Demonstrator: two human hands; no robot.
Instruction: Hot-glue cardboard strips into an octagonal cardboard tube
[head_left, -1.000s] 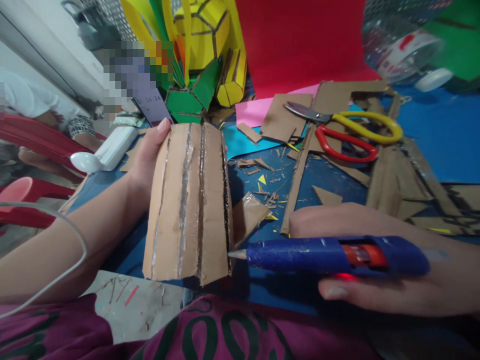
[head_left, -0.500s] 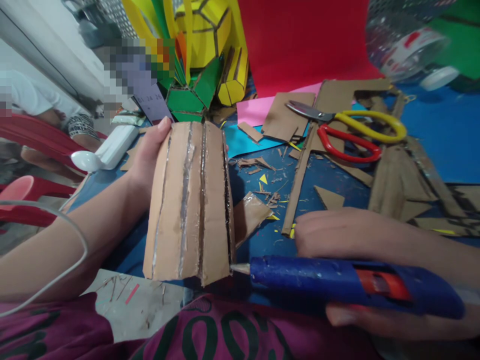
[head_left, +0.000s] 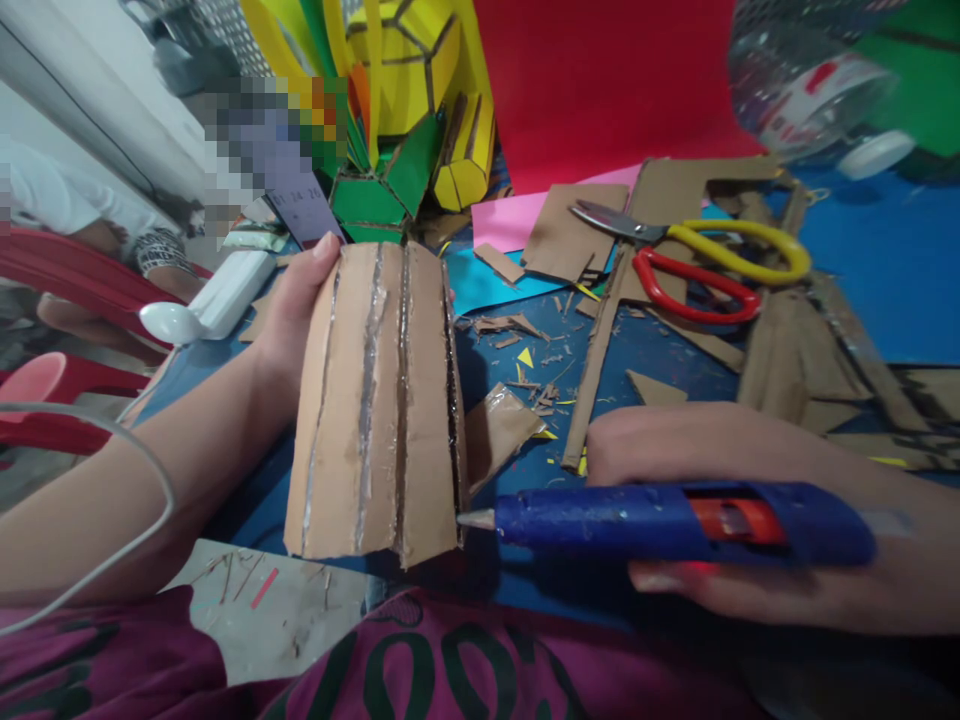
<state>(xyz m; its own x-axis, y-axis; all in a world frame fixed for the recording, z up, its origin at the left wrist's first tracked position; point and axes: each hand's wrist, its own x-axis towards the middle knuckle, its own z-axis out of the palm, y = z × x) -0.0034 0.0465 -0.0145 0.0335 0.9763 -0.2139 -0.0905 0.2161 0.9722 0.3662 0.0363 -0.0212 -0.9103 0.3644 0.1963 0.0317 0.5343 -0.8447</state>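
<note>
My left hand (head_left: pixel 296 310) grips a curved piece of brown cardboard (head_left: pixel 367 400) made of several upright strips with glue lines along their seams. The thumb shows at its upper left edge; the other fingers are hidden behind it. In my right hand (head_left: pixel 667 450) lies a blue glue gun (head_left: pixel 600 525) with a red part showing in its body. Its metal nozzle points left and meets the seam at the lower right edge of the cardboard. Behind that edge, a taped cardboard scrap (head_left: pixel 499 440) rests on the blue table (head_left: pixel 525 480).
Scissors (head_left: pixel 675 250) with yellow and red handles lie on cardboard scraps. Behind stand red paper (head_left: pixel 607 80), a green cardboard shape (head_left: pixel 375 200) and yellow pieces (head_left: pixel 465 150). A plastic bottle (head_left: pixel 814 100) lies at upper right. A white cable (head_left: pixel 161 475) crosses my left forearm. Someone sits at far left.
The glue gun's nozzle has moved slightly up along the cardboard's right seam, and my right hand has shifted up and left with it. My left hand holds the cardboard almost still.
</note>
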